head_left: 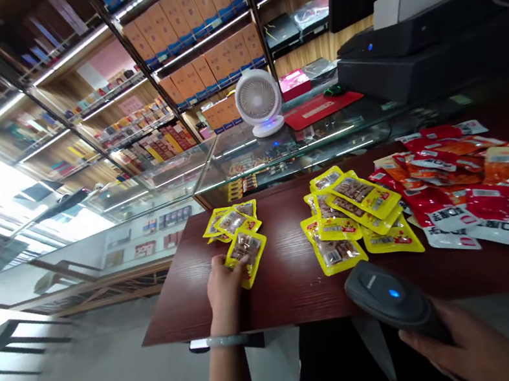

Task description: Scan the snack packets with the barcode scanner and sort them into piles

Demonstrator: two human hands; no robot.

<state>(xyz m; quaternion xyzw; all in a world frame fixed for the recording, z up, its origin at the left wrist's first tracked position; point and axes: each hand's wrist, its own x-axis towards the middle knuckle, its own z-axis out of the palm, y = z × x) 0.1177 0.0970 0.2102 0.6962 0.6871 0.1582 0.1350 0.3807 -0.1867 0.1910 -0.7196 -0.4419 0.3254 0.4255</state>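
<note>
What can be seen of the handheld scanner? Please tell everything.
The scanner is dark grey, plastic-looking, with a rounded head and a glowing blue light on top. Lettering there is too small to read. Its handle is in the right hand; its head, slanting up-left in view, shows just below the larger yellow packet pile.
</note>
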